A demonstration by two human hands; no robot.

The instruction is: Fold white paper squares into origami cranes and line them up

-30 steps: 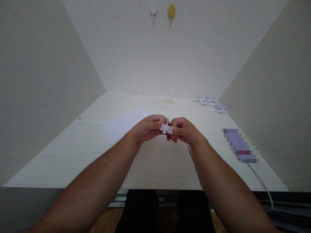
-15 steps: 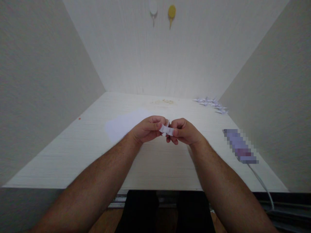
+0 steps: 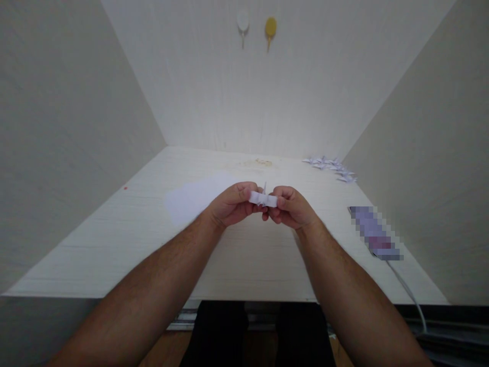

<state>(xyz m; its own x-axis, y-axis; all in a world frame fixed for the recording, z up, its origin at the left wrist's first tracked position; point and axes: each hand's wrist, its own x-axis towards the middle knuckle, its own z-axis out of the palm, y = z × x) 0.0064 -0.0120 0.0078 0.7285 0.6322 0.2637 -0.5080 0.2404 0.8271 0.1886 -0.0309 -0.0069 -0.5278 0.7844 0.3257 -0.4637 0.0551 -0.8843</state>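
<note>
A small white origami crane (image 3: 263,199) is held above the table between my two hands, its wings spread sideways and a thin point sticking up behind. My left hand (image 3: 239,201) pinches one wing between thumb and fingers. The other wing is pinched by my right hand (image 3: 289,205), thumb on top. Fingers hide the crane's underside. Beyond my left hand, white paper (image 3: 191,196) lies flat on the table. Several folded white paper cranes (image 3: 331,167) sit together near the back right corner.
The pale table (image 3: 244,265) is enclosed by walls at the back and both sides. At right lies a blurred-out flat device (image 3: 372,232) with a white cable (image 3: 407,288) running off the front edge. A white hook (image 3: 243,23) and a yellow hook (image 3: 271,26) are on the back wall.
The crane's wings have been drawn out flatter and straighter, and its upright point shows more clearly. My right hand has shifted slightly outward. The view has tilted a little.
</note>
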